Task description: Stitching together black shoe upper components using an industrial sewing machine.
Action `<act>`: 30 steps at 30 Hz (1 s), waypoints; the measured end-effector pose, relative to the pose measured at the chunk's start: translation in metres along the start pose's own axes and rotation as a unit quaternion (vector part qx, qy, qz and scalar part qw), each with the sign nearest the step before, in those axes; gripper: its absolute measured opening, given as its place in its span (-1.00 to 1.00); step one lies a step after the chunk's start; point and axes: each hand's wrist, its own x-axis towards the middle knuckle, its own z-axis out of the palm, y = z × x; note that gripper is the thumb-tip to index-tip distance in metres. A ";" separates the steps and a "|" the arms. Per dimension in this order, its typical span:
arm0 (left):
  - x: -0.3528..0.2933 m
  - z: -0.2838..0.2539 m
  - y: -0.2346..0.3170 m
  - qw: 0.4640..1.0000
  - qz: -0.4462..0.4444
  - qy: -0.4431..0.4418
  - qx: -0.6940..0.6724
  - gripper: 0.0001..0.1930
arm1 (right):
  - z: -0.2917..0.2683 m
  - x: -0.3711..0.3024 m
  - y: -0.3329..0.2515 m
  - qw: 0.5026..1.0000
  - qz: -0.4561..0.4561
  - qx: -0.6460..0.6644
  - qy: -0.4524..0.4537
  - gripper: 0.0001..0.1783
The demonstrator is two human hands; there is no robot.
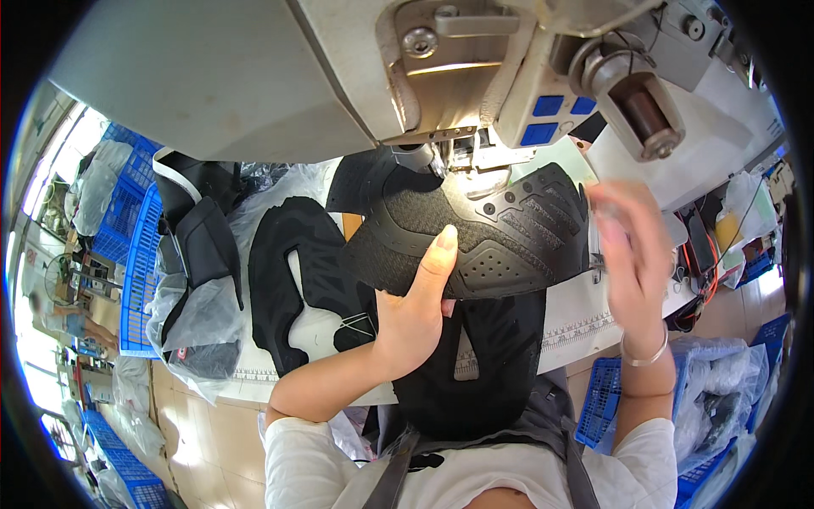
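Note:
A black shoe upper (526, 242) with textured panels and small holes lies under the needle area of a sewing machine (229, 76). My left hand (411, 322) grips its near left edge, thumb on top and the other fingers mostly hidden beneath. Beside the upper's right end is my right hand (632, 246), its fingers smeared by motion, so I cannot tell whether they touch it. Another black upper (509, 365) hangs over the table's near edge toward my lap. To the left, a flat U-shaped black upper (275, 271) rests on the white table.
Black pieces (208, 237) and clear plastic wrap (208, 327) sit at the table's left end, beside a blue crate (140, 288). A measuring scale (585, 329) runs along the near edge. A thread spool (640, 110) is mounted at upper right. A blue basket (600, 399) stands lower right.

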 end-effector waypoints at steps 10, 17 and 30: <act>0.007 -0.010 0.008 1.000 0.016 -0.012 -0.009 -0.88 | 0.015 0.024 0.030 0.905 0.224 0.331 -0.145 -0.74; 0.010 -0.011 0.011 0.999 0.033 -0.025 0.015 -0.84 | 0.011 0.029 0.031 0.923 0.209 0.295 -0.135 -0.72; 0.016 -0.018 0.013 0.998 0.038 -0.049 0.022 -0.80 | 0.019 0.028 0.033 0.914 0.212 0.328 -0.110 -0.76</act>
